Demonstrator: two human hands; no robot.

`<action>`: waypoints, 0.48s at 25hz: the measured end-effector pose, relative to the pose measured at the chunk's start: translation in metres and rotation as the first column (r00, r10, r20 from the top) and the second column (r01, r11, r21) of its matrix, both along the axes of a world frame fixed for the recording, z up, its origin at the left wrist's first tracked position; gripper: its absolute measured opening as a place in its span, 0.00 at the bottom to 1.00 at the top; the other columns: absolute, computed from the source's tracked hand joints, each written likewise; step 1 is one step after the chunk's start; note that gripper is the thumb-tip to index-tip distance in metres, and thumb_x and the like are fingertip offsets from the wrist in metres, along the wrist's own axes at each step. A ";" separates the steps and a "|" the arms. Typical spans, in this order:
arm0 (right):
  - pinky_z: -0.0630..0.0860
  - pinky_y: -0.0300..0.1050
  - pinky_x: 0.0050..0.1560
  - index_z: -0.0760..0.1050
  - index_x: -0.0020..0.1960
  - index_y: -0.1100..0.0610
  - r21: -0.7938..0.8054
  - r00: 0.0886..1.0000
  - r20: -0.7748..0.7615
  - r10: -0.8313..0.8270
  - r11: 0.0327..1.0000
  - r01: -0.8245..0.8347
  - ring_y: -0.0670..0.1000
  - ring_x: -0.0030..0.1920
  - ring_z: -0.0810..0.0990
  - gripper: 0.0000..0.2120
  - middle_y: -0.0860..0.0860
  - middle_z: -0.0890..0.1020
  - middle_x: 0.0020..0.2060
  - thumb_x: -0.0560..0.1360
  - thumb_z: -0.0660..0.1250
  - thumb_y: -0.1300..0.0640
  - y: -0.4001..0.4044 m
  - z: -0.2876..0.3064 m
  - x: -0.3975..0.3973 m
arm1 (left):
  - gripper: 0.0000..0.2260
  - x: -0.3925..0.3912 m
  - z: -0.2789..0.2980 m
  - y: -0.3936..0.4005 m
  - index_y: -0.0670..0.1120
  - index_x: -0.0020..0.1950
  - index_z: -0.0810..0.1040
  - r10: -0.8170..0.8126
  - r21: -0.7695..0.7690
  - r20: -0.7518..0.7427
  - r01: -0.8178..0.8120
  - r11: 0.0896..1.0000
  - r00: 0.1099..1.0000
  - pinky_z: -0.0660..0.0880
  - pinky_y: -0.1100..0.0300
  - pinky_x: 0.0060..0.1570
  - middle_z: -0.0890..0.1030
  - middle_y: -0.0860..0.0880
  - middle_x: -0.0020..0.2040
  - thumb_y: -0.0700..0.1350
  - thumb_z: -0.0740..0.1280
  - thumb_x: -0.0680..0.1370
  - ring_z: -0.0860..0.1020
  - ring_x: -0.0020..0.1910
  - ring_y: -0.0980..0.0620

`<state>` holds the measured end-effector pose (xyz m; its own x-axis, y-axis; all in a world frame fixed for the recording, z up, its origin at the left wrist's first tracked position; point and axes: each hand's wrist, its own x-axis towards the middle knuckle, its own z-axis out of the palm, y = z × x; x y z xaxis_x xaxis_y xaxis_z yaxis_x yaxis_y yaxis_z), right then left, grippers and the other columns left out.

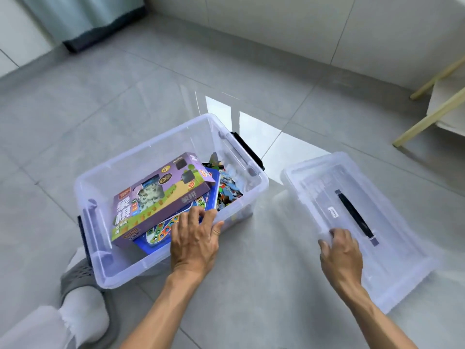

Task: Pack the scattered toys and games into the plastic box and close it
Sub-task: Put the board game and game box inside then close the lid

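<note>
A clear plastic box [125,159] stands open on the grey tile floor. Inside it a purple game carton [161,197] lies tilted on a blue board game [161,235], with several small colourful toy pieces [229,187] at the right end. My left hand [195,238] rests over the box's near rim, fingers curled onto the blue game's edge. The clear lid [377,248] with a black handle [354,215] lies upside down on the floor to the right. My right hand [339,253] grips the lid's near-left edge.
My foot in a grey slipper [75,280] and white sock sits by the box's near-left corner. Light wooden furniture legs [427,117] stand at the far right. A curtain hem [95,39] hangs at the far left. A black latch [249,149] sits on the box's right end.
</note>
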<state>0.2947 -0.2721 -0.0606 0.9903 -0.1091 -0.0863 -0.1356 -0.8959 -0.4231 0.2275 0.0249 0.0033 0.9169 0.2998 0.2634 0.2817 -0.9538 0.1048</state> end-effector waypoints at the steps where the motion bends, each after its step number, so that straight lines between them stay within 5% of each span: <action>1: 0.69 0.51 0.47 0.73 0.53 0.63 0.074 0.998 0.059 -0.004 0.997 -0.001 0.61 0.49 0.74 0.10 0.57 0.77 0.48 0.75 0.69 0.61 0.006 0.022 0.001 | 0.08 -0.002 0.003 0.000 0.52 0.51 0.78 0.008 -0.030 -0.011 -0.008 1.000 1.000 0.72 0.50 0.40 0.76 0.48 0.45 0.54 0.66 0.77 0.74 0.42 0.45; 5: 0.65 0.45 0.44 0.72 0.50 0.57 0.211 0.963 0.174 0.205 0.948 -0.240 0.55 0.44 0.73 0.09 0.51 0.76 0.44 0.74 0.72 0.59 0.028 0.113 -0.011 | 0.10 -0.042 0.016 0.000 0.53 0.53 0.80 -0.078 -0.222 -0.108 0.052 0.974 0.991 0.71 0.51 0.46 0.77 0.51 0.47 0.55 0.67 0.75 0.76 0.47 0.47; 7: 0.68 0.45 0.45 0.73 0.52 0.55 0.159 0.890 0.218 0.399 0.886 -0.436 0.53 0.45 0.74 0.11 0.49 0.77 0.46 0.73 0.73 0.58 0.049 0.143 -0.026 | 0.11 -0.070 0.026 0.000 0.51 0.53 0.81 -0.083 -0.502 -0.043 0.050 0.864 0.996 0.71 0.55 0.52 0.79 0.53 0.49 0.53 0.66 0.74 0.77 0.51 0.49; 10: 0.73 0.48 0.43 0.74 0.53 0.55 -0.006 0.697 0.248 0.673 0.720 -0.694 0.54 0.45 0.76 0.13 0.49 0.78 0.47 0.72 0.74 0.58 0.095 0.160 -0.058 | 0.12 -0.114 0.051 0.013 0.51 0.50 0.79 0.393 -0.825 0.197 -0.064 0.561 0.898 0.74 0.49 0.53 0.79 0.54 0.47 0.53 0.60 0.73 0.78 0.49 0.51; 12: 0.75 0.50 0.39 0.74 0.52 0.55 -0.131 0.588 0.251 0.769 0.629 -0.766 0.56 0.43 0.76 0.16 0.51 0.78 0.46 0.69 0.76 0.58 0.120 0.159 -0.071 | 0.13 -0.136 0.063 0.035 0.51 0.51 0.77 0.601 -0.854 0.247 -0.122 0.506 0.760 0.75 0.46 0.51 0.79 0.51 0.48 0.53 0.58 0.72 0.76 0.48 0.51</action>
